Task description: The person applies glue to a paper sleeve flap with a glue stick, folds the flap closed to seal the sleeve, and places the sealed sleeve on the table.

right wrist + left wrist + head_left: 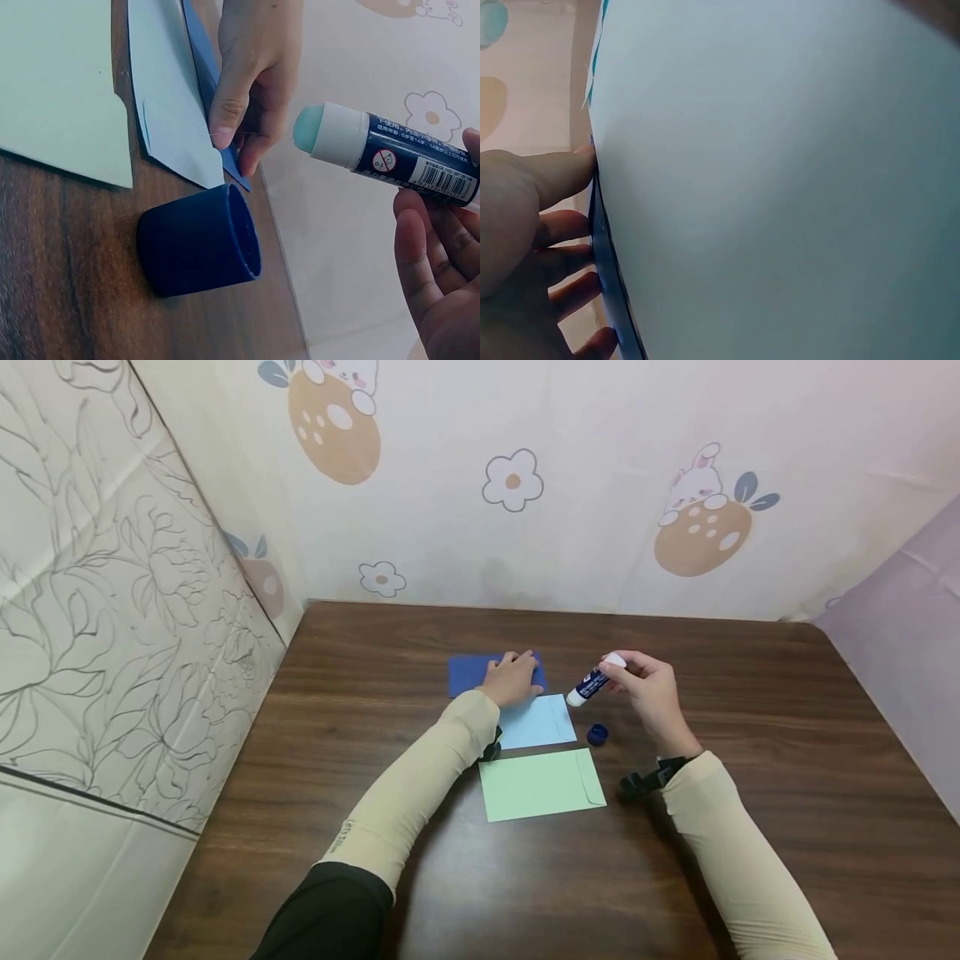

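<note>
My left hand [512,678] rests spread over a dark blue envelope [467,675], its fingertips on the paper and its thumb at the edge of a light blue envelope [540,727]. That light blue envelope lies just in front of the dark one and fills much of the left wrist view. Between thumb and fingers, my right hand [654,695] holds an uncapped glue stick [409,157] above the table, tilted, its rounded pale blue-green tip facing the envelopes. The glue stick's dark blue cap [191,244] sits on the table below it, beside the light blue envelope.
Nearest me lies a pale green envelope [540,787], its flap end to the right. Everything is on a brown wood-grain table [360,693]. A printed wall covering [450,527] rises behind the far edge, and another patterned panel [120,593] stands on the left.
</note>
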The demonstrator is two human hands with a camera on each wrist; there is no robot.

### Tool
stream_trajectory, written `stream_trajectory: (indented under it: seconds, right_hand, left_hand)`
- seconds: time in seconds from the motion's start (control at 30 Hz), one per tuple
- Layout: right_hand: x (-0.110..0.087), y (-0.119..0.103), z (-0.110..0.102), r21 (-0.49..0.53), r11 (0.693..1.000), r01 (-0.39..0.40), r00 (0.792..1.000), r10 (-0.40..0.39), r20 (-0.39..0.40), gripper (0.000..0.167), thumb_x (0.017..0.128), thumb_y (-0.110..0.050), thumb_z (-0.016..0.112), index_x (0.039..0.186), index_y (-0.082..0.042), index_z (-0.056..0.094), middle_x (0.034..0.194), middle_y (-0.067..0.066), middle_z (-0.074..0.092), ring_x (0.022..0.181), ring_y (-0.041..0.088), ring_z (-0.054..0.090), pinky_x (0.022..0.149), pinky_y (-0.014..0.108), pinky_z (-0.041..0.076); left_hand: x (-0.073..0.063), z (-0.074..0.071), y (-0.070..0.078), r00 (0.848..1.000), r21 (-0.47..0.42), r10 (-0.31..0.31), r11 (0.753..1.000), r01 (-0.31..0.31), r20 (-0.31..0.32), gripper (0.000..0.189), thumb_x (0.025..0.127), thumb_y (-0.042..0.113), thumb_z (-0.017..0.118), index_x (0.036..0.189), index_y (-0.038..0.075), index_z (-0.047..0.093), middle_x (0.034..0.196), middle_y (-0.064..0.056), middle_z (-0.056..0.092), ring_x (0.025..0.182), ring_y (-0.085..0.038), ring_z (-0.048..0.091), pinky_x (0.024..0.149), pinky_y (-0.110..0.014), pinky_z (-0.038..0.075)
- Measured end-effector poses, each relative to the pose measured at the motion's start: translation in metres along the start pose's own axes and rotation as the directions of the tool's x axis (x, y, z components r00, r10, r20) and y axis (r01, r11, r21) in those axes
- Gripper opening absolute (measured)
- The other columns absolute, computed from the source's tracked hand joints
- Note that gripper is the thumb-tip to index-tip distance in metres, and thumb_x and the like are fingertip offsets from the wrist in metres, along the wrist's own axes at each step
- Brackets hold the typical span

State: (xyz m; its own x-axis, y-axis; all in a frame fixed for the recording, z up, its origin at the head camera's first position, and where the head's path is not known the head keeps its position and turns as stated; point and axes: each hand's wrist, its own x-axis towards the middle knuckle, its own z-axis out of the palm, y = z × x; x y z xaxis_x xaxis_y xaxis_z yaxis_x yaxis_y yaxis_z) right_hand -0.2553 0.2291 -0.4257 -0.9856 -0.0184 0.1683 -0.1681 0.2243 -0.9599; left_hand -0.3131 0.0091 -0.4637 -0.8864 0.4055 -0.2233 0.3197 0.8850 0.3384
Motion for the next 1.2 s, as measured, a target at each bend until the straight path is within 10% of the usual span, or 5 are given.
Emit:
stream_trajectory:
  seconds: [0.23,0.5,1.2]
  right_hand:
    - [-0.002,-0.004,-0.004,-0.009,1.000,0.002,1.000,-0.002,-0.023,0.031,0.091,-0.022,0.069,0.110,0.002,0.068,0.092,-0.008,0.069,0.072,0.014,0.062,0.067,0.020,0.055]
    - [-0.004,-0.005,-0.007,-0.020,1.000,0.001,0.999,-0.002,-0.034,0.038,0.092,-0.022,0.068,0.114,0.009,0.064,0.092,-0.009,0.069,0.072,0.013,0.063,0.067,0.020,0.055]
    - [-0.015,-0.010,-0.002,0.009,1.000,-0.015,1.000,0.015,-0.004,0.038,0.091,-0.023,0.069,0.114,0.006,0.064,0.093,-0.008,0.068,0.073,0.010,0.061,0.068,0.018,0.054]
  left_hand:
    - [-0.001,-0.001,-0.002,0.997,-0.058,0.036,0.998,-0.040,-0.064,0.041,0.097,0.035,0.060,0.131,0.013,0.052,0.146,-0.003,0.048,0.141,-0.025,0.035,0.109,-0.047,0.034]
    - [-0.001,-0.001,0.000,0.996,-0.082,0.038,0.996,-0.045,-0.082,0.040,0.098,0.030,0.059,0.133,0.011,0.056,0.158,-0.011,0.032,0.146,-0.025,0.032,0.115,-0.045,0.033]
    - [-0.036,-0.009,-0.004,0.987,-0.217,0.011,0.975,-0.045,-0.158,0.034,0.100,0.031,0.055,0.129,0.015,0.060,0.141,-0.006,0.053,0.133,-0.026,0.046,0.111,-0.043,0.037]
